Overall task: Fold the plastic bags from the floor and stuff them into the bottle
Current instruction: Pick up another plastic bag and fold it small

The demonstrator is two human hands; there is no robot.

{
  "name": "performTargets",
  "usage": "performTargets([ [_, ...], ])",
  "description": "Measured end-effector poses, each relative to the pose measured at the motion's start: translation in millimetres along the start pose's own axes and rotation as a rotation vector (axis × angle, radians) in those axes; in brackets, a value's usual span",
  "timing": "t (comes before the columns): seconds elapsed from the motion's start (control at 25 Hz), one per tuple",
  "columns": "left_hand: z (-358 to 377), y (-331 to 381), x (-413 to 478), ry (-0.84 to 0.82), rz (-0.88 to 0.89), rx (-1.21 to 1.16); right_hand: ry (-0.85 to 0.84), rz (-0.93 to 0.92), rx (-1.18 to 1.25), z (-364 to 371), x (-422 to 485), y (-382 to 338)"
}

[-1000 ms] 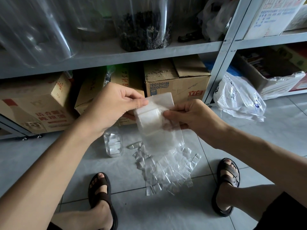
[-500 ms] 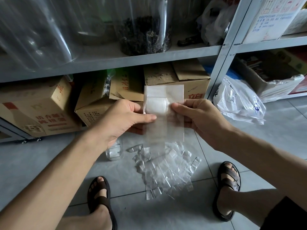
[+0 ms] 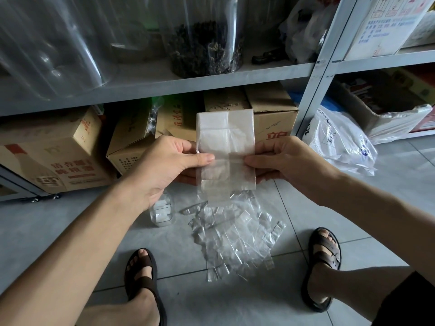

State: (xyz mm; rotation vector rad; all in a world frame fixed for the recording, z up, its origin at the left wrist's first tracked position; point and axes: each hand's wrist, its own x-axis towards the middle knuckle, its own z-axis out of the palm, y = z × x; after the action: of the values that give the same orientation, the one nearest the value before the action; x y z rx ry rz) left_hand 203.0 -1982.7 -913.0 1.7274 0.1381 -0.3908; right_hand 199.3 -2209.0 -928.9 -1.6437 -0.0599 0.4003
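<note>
**Clear bag held flat between two hands above the pile**

The person is holding one clear plastic bag (image 3: 225,147) upright in front of them. The left hand (image 3: 164,165) is pinching the bag's left edge, thumb laid across the front and fingers curled behind it. The right hand (image 3: 284,161) is pinching the right edge in the same way, its thumb tip pointing in toward the other thumb. The bag is hanging flat between them, with paler overlapping bands showing across its upper part.

Below the hands, both feet are resting on the grey tiled floor (image 3: 235,307), the left brown sandal (image 3: 142,276) and the right brown sandal (image 3: 326,252) set well apart. Between them, a loose pile of clear plastic bags (image 3: 237,241) is lying spread on the tiles. Just to the left of the pile, a small clear bottle (image 3: 162,214) is standing upright on the floor, its top hidden behind the left hand; something pale is showing inside.

Farther back, cardboard boxes (image 3: 58,158) are sitting under a grey metal shelf (image 3: 164,84). A white printed carrier bag (image 3: 341,142) is slumping on the floor by the shelf's upright post (image 3: 315,74). On the shelf, a clear jar of dark dried matter (image 3: 204,48) is standing among other clear containers.
</note>
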Motion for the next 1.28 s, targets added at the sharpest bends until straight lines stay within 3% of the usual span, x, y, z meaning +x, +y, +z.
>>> performTargets([
  [0.48,-0.2,6.8,-2.7,-0.034,-0.023,-0.239,-0.031,0.038,0.238,-4.5,2.7,-1.0],
  [0.88,-4.5,9.1,-3.0,-0.218,-0.132,-0.299,-0.062,0.070,0.294,-4.5,2.7,1.7],
  [1.28,5.5,1.0,-1.0,-0.135,-0.128,-0.058,-0.012,0.010,0.225,-0.2,3.8,2.6],
])
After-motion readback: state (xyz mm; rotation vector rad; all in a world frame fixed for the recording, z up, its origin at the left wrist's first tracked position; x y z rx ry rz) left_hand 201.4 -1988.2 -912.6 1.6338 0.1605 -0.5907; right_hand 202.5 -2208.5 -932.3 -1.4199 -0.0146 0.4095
